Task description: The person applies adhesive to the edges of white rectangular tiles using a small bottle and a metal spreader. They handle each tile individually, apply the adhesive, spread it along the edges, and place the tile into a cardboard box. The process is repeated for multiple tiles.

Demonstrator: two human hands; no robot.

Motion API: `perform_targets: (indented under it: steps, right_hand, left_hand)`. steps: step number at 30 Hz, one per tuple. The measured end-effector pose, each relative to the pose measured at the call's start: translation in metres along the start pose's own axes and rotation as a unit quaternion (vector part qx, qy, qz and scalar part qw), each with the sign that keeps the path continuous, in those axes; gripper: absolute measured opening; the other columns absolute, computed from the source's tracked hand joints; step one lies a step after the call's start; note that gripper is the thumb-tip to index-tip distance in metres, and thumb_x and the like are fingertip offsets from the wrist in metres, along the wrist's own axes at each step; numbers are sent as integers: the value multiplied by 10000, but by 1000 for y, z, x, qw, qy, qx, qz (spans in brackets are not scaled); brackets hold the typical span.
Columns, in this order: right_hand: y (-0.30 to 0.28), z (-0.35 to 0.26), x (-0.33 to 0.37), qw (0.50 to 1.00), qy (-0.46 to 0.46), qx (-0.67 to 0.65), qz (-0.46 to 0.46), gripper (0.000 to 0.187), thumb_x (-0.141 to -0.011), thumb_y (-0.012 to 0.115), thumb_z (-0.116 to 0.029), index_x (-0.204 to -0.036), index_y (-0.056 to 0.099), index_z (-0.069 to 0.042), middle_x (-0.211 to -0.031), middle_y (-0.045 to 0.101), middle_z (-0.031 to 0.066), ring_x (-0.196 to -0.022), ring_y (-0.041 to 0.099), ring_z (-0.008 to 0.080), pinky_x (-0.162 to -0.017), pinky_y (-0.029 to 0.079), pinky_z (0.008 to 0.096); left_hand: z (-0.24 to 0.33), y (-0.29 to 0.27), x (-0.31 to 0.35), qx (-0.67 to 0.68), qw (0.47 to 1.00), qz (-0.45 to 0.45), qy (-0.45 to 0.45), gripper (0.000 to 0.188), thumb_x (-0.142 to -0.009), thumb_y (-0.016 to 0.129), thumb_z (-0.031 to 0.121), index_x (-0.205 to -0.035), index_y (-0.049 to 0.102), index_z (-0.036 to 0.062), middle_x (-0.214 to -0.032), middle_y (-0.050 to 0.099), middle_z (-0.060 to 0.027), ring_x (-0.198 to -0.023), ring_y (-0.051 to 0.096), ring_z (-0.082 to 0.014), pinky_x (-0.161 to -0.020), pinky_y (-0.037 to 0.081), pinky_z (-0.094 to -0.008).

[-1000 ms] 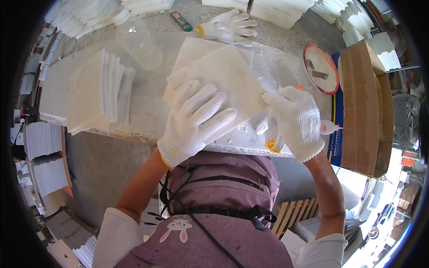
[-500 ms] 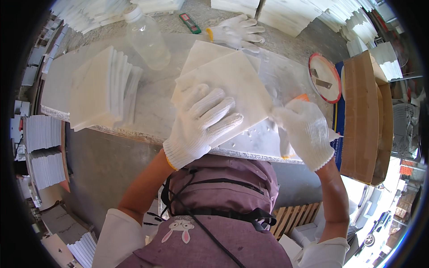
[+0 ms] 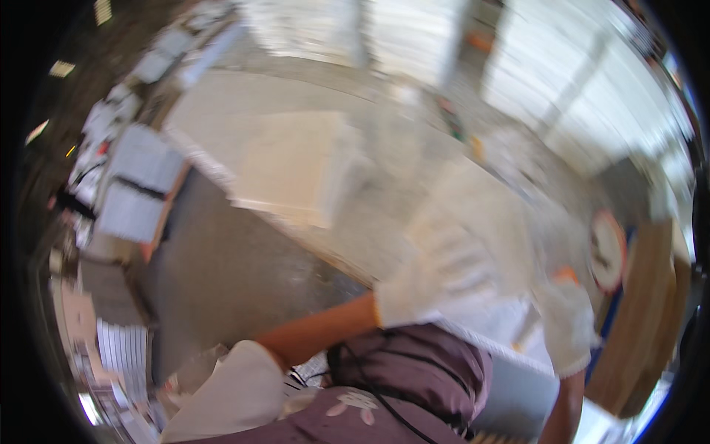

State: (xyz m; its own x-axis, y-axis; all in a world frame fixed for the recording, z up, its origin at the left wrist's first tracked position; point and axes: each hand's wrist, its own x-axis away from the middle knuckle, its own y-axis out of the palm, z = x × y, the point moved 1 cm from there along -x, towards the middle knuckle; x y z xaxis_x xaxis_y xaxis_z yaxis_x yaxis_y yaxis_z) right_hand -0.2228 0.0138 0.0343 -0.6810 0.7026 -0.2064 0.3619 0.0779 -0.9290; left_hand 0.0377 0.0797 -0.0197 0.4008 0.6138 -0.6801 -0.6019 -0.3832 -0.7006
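Observation:
Motion smears the picture. My left hand, in a white knit glove, lies with its fingers stretched over a pale square stone tile on the worktable. My right hand, gloved too, is at the tile's right side with its fingers curled in. What those fingers hold is too blurred to make out. An orange patch shows just above the right hand. Left of my hands, a stack of similar tiles stands on the table.
Behind the tile stack is a clear plastic bottle. A loose white glove lies farther back beside a small green and red tool. At right are a red-rimmed round lid and a cardboard box. Stacked white slabs stand behind.
My view has swung left, so the table, tiles and both hands appear farther right and lower. Both hands stay by the same tile. The picture has blurred.

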Motion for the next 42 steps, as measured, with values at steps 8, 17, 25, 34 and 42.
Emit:
perform_targets:
  steps: [8, 17, 25, 34, 42]
  right_hand:
    - [11, 12, -4, 997, -24, -72, 10, 202, -810, 632, -27, -1004, 690, -16, -778, 601, 113, -764, 620, 285, -660, 476, 398]
    - [-8, -6, -14, 993, 10, -100, -58, 150, -879, 649, -62, -1007, 716, -18, -898, 671, 148, -860, 642, 306, -779, 517, 379]
    - [-31, -1, -16, 986, -9, -95, -133, 178, -835, 704, -144, -1000, 748, -97, -972, 717, 87, -918, 665, 270, -816, 534, 368]
    - [-20, -10, -23, 971, 64, -173, -152, 190, -855, 684, -93, -1036, 725, -50, -937, 689, 115, -865, 646, 266, -784, 523, 344]
    - [-22, 79, -28, 999, 19, 10, 39, 289, -957, 628, -144, -1235, 650, -70, -1129, 680, 149, -1015, 612, 255, -1015, 437, 368]
  left_hand:
    - [5, 12, 5, 13, 996, 85, 20, 285, -773, 669, 170, -1041, 594, 109, -1155, 568, -109, -1126, 550, -342, -987, 459, -528]
    - [0, 22, 8, 24, 991, 129, -14, 230, -783, 636, 182, -973, 569, 71, -1111, 549, -130, -1065, 537, -346, -948, 450, -512]
    - [4, 6, 2, -8, 994, 106, 22, 208, -776, 592, 220, -914, 527, 79, -1012, 510, -120, -1017, 532, -319, -967, 441, -497]
    - [2, 43, 16, -6, 995, 97, -36, 158, -799, 561, 248, -869, 533, 109, -1002, 515, -96, -1051, 521, -302, -1001, 410, -485]
    - [1, 12, -6, -27, 999, 41, 3, 400, -803, 607, 253, -1194, 625, 171, -1225, 573, -78, -1171, 534, -283, -1049, 414, -494]
